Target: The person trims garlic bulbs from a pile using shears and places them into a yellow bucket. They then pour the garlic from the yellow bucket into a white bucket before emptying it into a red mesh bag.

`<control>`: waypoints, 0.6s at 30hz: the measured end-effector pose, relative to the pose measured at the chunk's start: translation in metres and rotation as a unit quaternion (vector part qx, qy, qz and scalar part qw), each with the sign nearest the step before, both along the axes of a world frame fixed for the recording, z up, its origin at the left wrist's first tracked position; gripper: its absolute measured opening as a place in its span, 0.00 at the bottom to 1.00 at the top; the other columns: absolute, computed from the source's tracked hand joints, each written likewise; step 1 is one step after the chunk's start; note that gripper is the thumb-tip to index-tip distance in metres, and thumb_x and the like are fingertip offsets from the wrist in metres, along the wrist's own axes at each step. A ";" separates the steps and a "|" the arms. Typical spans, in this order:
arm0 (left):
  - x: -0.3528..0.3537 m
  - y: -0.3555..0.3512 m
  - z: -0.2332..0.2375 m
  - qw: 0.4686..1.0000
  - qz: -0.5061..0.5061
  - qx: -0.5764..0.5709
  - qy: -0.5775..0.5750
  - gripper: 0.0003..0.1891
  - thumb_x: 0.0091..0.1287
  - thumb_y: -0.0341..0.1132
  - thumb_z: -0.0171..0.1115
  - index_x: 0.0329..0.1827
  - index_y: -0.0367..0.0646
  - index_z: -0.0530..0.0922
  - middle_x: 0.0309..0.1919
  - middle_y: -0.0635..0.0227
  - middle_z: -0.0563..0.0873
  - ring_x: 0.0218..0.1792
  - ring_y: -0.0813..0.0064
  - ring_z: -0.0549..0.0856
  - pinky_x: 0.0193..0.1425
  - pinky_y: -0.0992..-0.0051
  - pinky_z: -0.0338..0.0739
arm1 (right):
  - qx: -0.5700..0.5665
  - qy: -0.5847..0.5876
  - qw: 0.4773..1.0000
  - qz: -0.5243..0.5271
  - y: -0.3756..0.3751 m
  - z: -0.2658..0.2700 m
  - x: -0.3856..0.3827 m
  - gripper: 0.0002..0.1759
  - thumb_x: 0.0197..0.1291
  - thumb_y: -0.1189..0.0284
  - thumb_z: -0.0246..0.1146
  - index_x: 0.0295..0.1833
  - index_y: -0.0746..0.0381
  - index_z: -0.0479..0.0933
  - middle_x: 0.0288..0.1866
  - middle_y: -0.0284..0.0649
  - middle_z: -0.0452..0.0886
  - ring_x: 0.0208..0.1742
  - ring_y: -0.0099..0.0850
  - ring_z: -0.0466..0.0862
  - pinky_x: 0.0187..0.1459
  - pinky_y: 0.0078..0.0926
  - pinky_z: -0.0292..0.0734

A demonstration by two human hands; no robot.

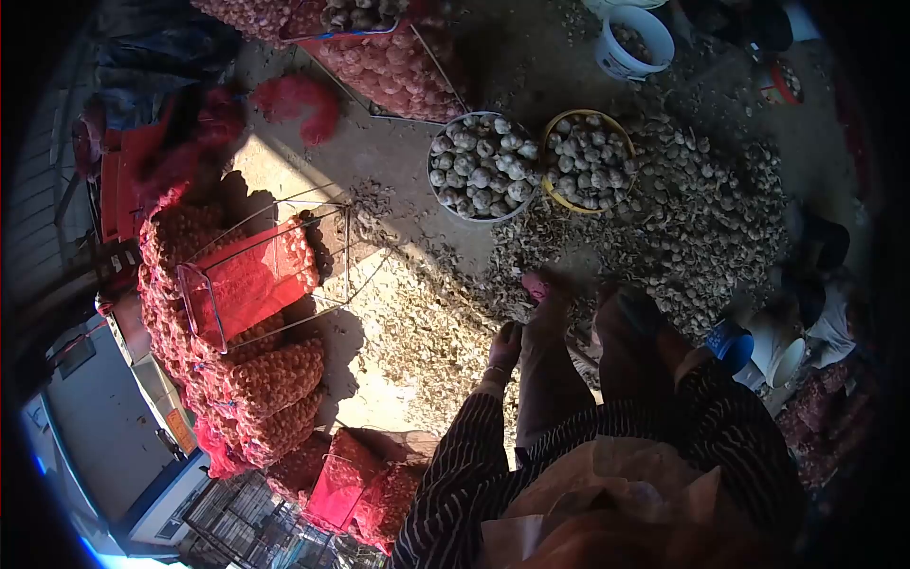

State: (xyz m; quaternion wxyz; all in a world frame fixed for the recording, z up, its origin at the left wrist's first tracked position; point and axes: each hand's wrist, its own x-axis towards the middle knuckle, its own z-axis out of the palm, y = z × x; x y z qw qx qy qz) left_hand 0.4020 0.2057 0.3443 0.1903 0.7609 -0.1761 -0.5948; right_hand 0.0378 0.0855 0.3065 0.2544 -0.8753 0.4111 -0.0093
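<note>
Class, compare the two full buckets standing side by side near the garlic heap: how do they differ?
The grey-rimmed bucket has a pale rim; the yellow-rimmed bucket has a bright yellow one. The grey-rimmed bucket looks slightly wider than the yellow-rimmed bucket. The grey-rimmed bucket stands on barer ground, while the yellow-rimmed bucket borders the garlic heap. Both stand upright, filled with garlic bulbs.
</note>
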 end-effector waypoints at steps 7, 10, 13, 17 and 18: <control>0.114 -0.050 -0.055 0.948 0.311 -0.012 0.066 0.24 0.68 0.45 0.57 0.65 0.43 0.71 0.55 0.66 0.79 0.51 0.70 0.78 0.53 0.72 0.74 | 0.290 -0.090 0.882 -0.360 -0.098 -0.063 0.085 0.15 0.69 0.59 0.52 0.43 0.58 0.76 0.34 0.35 0.77 0.33 0.24 0.77 0.35 0.30 0.75; 0.128 -0.099 -0.035 0.921 0.374 0.001 0.108 0.13 0.68 0.32 0.54 0.54 0.43 0.75 0.50 0.63 0.78 0.47 0.71 0.77 0.46 0.71 0.76 | 0.470 -0.218 0.597 -0.613 -0.135 -0.033 0.170 0.16 0.69 0.57 0.52 0.45 0.58 0.76 0.37 0.36 0.78 0.36 0.30 0.80 0.36 0.32 0.77; 0.149 -0.109 -0.066 0.985 0.148 -0.062 0.066 0.17 0.63 0.29 0.60 0.55 0.44 0.74 0.43 0.67 0.76 0.44 0.75 0.77 0.43 0.72 0.74 | 0.522 -0.225 0.532 -0.628 -0.150 -0.071 0.179 0.15 0.67 0.60 0.53 0.49 0.59 0.74 0.43 0.40 0.79 0.42 0.35 0.81 0.40 0.32 0.79; 0.175 -0.156 -0.115 0.991 0.091 -0.092 0.040 0.18 0.57 0.27 0.64 0.51 0.40 0.73 0.44 0.61 0.77 0.44 0.68 0.80 0.44 0.73 0.79 | 0.526 -0.267 0.504 -0.631 -0.181 -0.091 0.187 0.16 0.67 0.62 0.54 0.52 0.60 0.73 0.47 0.42 0.79 0.46 0.38 0.81 0.44 0.34 0.81; 0.187 -0.171 -0.133 0.991 0.076 -0.058 0.095 0.21 0.62 0.29 0.61 0.59 0.41 0.69 0.53 0.61 0.74 0.50 0.65 0.79 0.47 0.71 0.79 | 0.515 -0.291 0.486 -0.643 -0.187 -0.095 0.190 0.16 0.67 0.62 0.54 0.53 0.61 0.73 0.48 0.42 0.79 0.46 0.38 0.81 0.44 0.34 0.81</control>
